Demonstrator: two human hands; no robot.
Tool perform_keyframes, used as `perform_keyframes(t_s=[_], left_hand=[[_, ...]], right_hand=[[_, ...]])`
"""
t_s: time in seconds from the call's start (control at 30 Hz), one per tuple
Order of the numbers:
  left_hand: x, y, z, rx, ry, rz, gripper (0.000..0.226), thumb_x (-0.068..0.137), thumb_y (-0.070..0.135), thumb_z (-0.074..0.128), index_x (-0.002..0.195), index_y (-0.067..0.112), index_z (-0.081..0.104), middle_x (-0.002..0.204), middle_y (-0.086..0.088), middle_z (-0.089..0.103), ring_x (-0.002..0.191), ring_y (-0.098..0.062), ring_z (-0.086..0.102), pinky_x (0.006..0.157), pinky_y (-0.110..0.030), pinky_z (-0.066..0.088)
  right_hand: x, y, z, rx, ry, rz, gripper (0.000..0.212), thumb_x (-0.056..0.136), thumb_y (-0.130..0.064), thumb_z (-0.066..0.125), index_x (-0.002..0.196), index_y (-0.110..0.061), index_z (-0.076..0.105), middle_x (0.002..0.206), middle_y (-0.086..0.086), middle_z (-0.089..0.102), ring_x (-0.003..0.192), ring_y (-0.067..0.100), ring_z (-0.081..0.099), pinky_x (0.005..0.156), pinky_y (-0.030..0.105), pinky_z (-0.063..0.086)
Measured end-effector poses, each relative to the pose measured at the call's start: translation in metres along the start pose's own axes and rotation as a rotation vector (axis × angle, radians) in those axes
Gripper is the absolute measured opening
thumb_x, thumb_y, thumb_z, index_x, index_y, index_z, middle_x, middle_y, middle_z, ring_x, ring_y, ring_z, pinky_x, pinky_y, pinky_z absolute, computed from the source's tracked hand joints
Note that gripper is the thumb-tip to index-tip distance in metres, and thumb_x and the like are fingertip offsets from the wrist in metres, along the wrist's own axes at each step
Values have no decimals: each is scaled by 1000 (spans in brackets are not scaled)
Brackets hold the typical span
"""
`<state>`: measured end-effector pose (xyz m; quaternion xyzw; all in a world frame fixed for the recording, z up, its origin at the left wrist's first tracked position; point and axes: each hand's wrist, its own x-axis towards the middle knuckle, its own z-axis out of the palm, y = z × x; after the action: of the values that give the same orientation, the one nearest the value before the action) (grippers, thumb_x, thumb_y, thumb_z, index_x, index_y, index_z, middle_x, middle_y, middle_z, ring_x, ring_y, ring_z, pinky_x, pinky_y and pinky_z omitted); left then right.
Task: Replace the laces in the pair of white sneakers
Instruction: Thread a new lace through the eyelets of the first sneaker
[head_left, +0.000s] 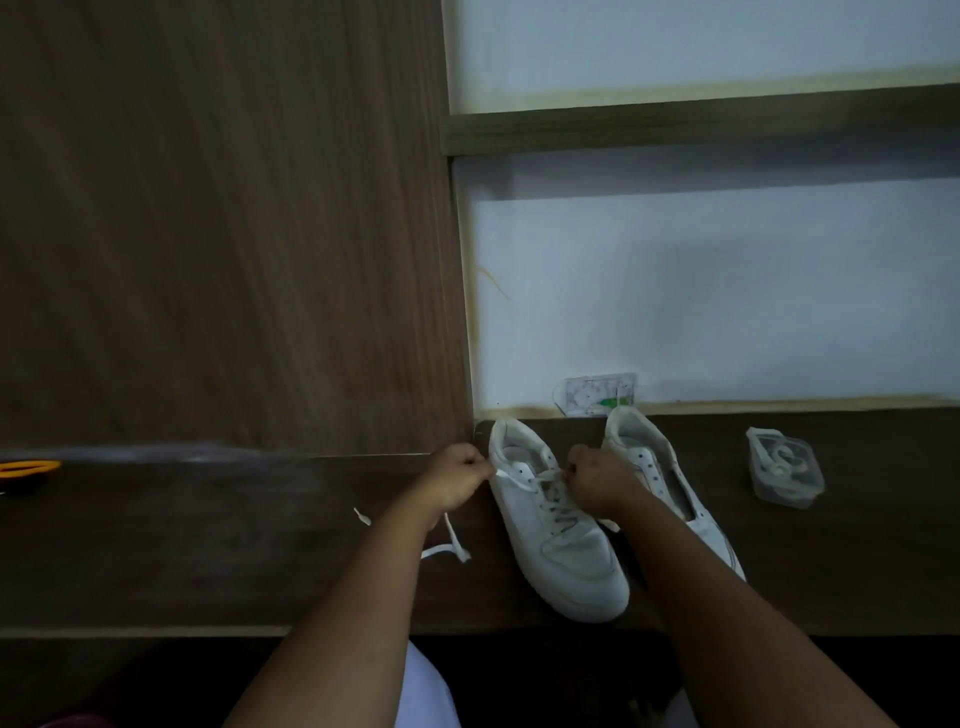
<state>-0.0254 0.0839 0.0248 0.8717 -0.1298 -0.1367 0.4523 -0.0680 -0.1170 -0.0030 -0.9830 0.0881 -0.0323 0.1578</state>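
While laced, sneaker (558, 525) seemingly toe-nearward.

Left hand (457, 480): reaching forward on a bare forearm, fingers curling into a tight grip, pinching a lace end at the fingertips. Right hand (597, 483): reaching forward level with the left, knuckles facing up, fingers curling closed on the lacing. Both forearms are extending from the lower edge, angling slightly inward.

One head camera, wide-angle, looking forward and down from above the desk (208, 545). Both forearms reach in from the bottom edge; the wall (727, 291) fills the upper right. Close, at arm's reach.
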Motion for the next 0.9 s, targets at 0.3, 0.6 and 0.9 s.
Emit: perform_keyframes(t_s=[0.3,0.6,0.9], left_hand=[[-23,28,-23,-393,108,14,32,95,31,59,68,14,57,57,4,43,56,-11,38,51,-24,29],[-58,48,-21,-10,-352,187,11,92,21,63,85,17,69,57,13,51,50,5,43,54,-18,33],[-52,44,-6,87,-434,146,15,92,9,56,90,18,67,67,10,59,56,3,47,59,-20,35]], right_hand=[[-19,-33,-56,907,107,23,16,96,-22,51,95,-12,63,93,13,64,86,30,60,79,41,49],[-3,-47,-38,1507,221,17,24,93,1,53,112,-11,60,106,4,63,96,16,58,85,29,50],[34,-43,-20,1118,21,-110,46,94,3,46,136,-18,46,136,8,49,123,23,50,92,24,45]])
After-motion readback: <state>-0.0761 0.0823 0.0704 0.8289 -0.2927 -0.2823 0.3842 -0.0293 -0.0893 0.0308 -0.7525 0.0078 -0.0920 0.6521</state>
